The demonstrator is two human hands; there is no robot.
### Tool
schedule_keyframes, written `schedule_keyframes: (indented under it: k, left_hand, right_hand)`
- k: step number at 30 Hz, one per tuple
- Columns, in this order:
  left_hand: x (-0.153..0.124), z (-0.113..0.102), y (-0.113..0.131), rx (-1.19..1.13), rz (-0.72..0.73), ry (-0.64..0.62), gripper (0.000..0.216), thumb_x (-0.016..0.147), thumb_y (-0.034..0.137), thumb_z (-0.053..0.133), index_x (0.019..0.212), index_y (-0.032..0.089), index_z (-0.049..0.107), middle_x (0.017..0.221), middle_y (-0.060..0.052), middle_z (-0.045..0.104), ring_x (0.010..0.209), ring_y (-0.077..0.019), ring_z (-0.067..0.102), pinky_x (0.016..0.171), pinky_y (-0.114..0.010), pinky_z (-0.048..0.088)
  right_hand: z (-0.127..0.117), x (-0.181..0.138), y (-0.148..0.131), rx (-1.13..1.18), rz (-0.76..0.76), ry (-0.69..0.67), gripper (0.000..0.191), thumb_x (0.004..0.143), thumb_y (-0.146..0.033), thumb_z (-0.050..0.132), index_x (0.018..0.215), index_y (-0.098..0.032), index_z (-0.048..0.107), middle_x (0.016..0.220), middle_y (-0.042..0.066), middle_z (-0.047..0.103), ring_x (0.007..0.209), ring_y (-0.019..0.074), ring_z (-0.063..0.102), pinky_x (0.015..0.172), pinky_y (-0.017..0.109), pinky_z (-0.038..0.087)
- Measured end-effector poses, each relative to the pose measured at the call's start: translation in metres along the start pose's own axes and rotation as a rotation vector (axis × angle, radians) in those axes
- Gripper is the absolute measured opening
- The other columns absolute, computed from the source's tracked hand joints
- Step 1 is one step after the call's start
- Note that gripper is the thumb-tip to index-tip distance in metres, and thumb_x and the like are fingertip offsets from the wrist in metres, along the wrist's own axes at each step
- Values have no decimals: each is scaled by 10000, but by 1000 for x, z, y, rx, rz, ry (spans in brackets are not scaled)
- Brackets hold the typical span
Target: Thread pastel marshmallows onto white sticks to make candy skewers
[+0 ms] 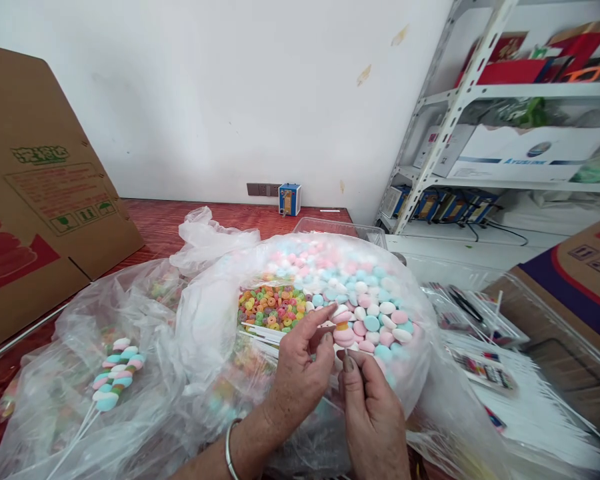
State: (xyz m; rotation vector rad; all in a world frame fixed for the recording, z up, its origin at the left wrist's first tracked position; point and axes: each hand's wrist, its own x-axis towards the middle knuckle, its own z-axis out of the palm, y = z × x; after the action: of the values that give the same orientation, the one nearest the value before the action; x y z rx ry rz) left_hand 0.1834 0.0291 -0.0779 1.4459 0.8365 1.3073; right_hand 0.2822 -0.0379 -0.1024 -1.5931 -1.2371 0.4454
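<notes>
A small stack of pink and white marshmallow discs with a yellow-orange gummy ring between them (343, 327) stands over the candy heap. Below it, my right hand (373, 407) is closed, thumb and finger pinching what looks like the stick under the stack; most of that stick is hidden. My left hand (305, 360), with a bracelet at the wrist, comes in from the left. Its index finger reaches to the top marshmallow, thumb apart. Pink, blue and white marshmallow discs (373, 323) and colourful gummy rings (273, 307) fill a large clear plastic bag (200, 320). White sticks (263, 333) lie across the gummy rings.
Several finished marshmallow skewers (116, 373) lie on plastic at the left. A cardboard box (45, 167) stands far left, another box (580, 273) at the right. White sticks (540, 413) and pen packs (485, 370) lie right. White shelving (450, 107) holds boxes behind.
</notes>
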Motion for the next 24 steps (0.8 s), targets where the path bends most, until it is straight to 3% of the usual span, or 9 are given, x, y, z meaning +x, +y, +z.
schedule_keyframes:
  k: [4, 8, 12, 18, 22, 24]
  left_hand:
    - [4, 2, 12, -500, -235, 103, 384, 963, 421, 522, 1295, 227, 509, 1311, -109, 629, 1044, -209, 677, 936, -354, 507]
    - [18, 3, 22, -756, -367, 45, 399, 917, 490, 573, 1120, 147, 592, 942, -81, 690, 789, -169, 683, 711, -270, 505]
    - [19, 9, 22, -811, -338, 21, 220, 893, 354, 621, 878, 135, 601, 669, 14, 558, 561, -81, 546, 565, -202, 401]
    - [2, 25, 17, -812, -359, 95, 306, 877, 407, 626, 756, 158, 495, 680, 45, 497, 485, -31, 425, 531, -197, 330]
    - [-7, 35, 18, -799, -371, 91, 352, 878, 440, 626, 734, 169, 454, 658, 52, 456, 520, -39, 416, 545, -194, 318]
    - [-9, 33, 18, -795, -362, 95, 349, 892, 435, 613, 734, 175, 441, 645, 57, 431, 549, -49, 416, 574, -188, 340]
  right_hand:
    - [0, -3, -6, 56, 81, 26, 362, 964, -504, 470, 895, -204, 660, 793, 16, 709, 677, 162, 642, 617, 216, 502]
    - [0, -5, -6, -27, -45, -8, 316, 988, -429, 452, 979, -213, 683, 888, 37, 731, 764, 172, 680, 687, 227, 525]
    - [0, -12, 11, -199, -296, -104, 336, 990, -331, 435, 1212, -195, 649, 1131, 89, 731, 1063, 217, 687, 871, 281, 548]
    - [3, -35, 44, -415, -255, -74, 467, 1031, -371, 296, 1322, -206, 622, 1197, 109, 727, 925, 253, 750, 624, 287, 600]
    - [5, -32, 31, -498, -318, -44, 491, 1042, -383, 288, 1393, -169, 558, 1329, 136, 649, 1055, 260, 714, 631, 273, 596]
    - [5, -23, 17, -545, -344, -56, 465, 1046, -370, 301, 1383, -175, 556, 1362, 129, 627, 1029, 237, 724, 626, 249, 585]
